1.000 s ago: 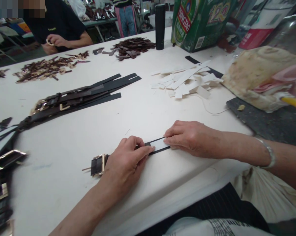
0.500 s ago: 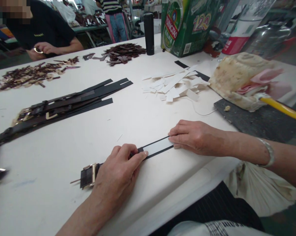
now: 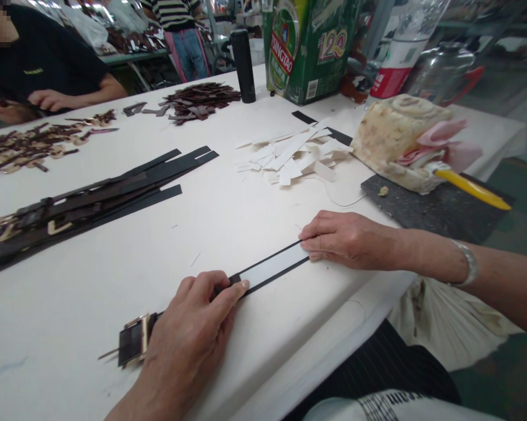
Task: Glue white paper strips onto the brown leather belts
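A black belt (image 3: 267,280) lies slantwise on the white table near its front edge, with a pale white strip (image 3: 272,263) along its middle. My left hand (image 3: 191,330) is closed on the belt's near part, its thumb at the strip's left end. Past that hand sticks out a gold-toned buckle (image 3: 134,341) with a dark strap piece in it. My right hand (image 3: 351,241) has its fingers together, pressing the belt and the strip's right end, which it covers. Between the hands the belt is stretched straight and flat.
Several black belts (image 3: 114,193) lie stacked at left. White strips (image 3: 290,155) are heaped behind my hands. A crusted glue container (image 3: 386,137) with a yellow handle (image 3: 471,189) stands on a dark board (image 3: 425,204). A green box (image 3: 309,49) and black bottle (image 3: 243,67) stand behind; a co-worker (image 3: 40,64) sits across.
The camera view has shifted, so the table's things appear further left. My hands are slightly further apart along the belt, with more white strip showing. The co-worker's hands have moved apart.
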Action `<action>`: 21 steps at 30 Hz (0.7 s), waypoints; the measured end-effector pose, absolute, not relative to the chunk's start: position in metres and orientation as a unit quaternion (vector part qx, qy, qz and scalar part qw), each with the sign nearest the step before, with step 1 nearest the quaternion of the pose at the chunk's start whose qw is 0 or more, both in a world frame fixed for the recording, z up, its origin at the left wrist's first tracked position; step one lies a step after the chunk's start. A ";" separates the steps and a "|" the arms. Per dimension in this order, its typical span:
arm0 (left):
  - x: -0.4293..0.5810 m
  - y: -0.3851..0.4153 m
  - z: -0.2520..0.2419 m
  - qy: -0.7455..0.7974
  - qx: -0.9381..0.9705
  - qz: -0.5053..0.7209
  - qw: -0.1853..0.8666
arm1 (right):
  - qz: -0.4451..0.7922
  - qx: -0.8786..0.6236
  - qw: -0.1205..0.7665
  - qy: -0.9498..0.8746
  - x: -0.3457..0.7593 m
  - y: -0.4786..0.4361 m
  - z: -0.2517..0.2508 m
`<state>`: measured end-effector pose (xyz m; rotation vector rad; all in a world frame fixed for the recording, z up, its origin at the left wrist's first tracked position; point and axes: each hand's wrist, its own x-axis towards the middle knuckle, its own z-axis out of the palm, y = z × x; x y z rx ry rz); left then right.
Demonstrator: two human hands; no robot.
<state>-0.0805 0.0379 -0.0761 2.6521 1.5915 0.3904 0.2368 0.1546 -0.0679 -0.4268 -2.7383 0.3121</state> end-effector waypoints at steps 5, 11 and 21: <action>-0.083 0.038 -0.077 0.504 0.855 0.120 0.009 | 0.116 -0.159 0.178 -0.964 0.243 0.156 -0.071; -0.084 0.035 -0.078 0.476 0.871 0.112 -0.040 | 0.049 -0.177 0.178 -0.967 0.271 0.157 -0.069; -0.087 0.038 -0.078 0.473 0.871 0.136 -0.007 | -0.010 -0.151 0.202 -0.968 0.164 0.093 -0.073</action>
